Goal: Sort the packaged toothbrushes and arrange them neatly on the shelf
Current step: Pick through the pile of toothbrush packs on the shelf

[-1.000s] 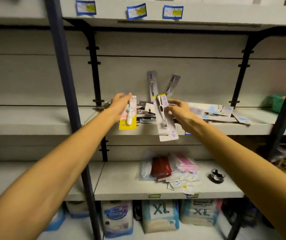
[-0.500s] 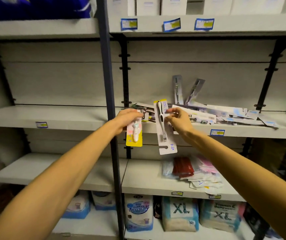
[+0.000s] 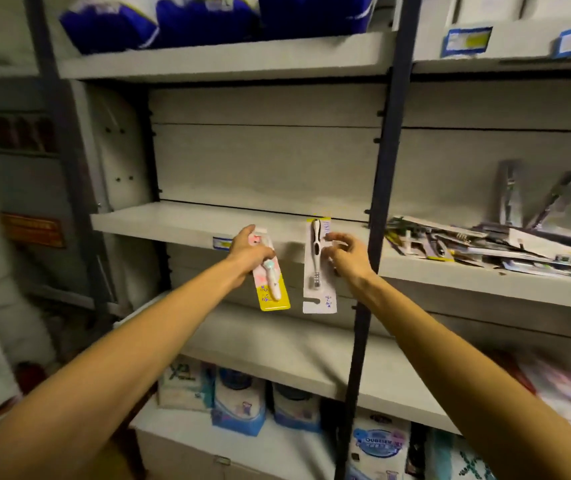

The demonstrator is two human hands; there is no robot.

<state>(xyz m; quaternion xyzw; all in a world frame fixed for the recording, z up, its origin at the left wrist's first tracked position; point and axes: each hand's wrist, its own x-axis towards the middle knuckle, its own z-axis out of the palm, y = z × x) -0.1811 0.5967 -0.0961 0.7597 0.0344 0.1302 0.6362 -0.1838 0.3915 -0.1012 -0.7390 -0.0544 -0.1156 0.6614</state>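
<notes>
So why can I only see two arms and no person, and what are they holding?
The camera sits on the person's head and looks down, so you see only their arms. The left hand holds a small toothbrush pack with a yellow card. The right hand pinches a long white toothbrush pack. Both packs hang in front of a grey shelf. To the right, past a dark post, lies a messy pile of toothbrush packs waiting to be sorted.

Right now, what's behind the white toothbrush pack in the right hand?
Behind the white toothbrush pack held by the right hand is the front edge of the middle shelf, with grey panel below it. Whatever the card itself covers is hidden.
</notes>
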